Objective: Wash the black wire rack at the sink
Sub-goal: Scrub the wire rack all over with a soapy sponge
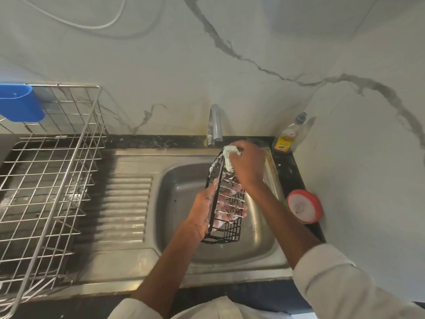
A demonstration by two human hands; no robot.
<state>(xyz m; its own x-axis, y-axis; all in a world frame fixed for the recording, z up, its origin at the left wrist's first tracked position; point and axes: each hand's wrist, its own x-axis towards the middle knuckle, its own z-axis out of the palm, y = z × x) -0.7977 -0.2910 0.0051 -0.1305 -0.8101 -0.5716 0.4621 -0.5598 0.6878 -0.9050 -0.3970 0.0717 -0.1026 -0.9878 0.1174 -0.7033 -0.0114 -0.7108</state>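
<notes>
The black wire rack (226,231) hangs tilted over the steel sink basin (174,203), long side running away from me, with white foam on its wires. My left hand (204,210) grips it from the left, fingers curled through to the inside. My right hand (248,166) holds a soapy pale green scrub pad (227,157) against the rack's far end, just below the tap (215,125). No water is seen running from the tap.
A steel dish drainer (50,180) with a blue cup (20,102) stands on the left. The ribbed drainboard (128,208) lies between it and the basin. A dish soap bottle (288,137) and a round red-rimmed soap tub (303,206) sit on the right counter by the wall.
</notes>
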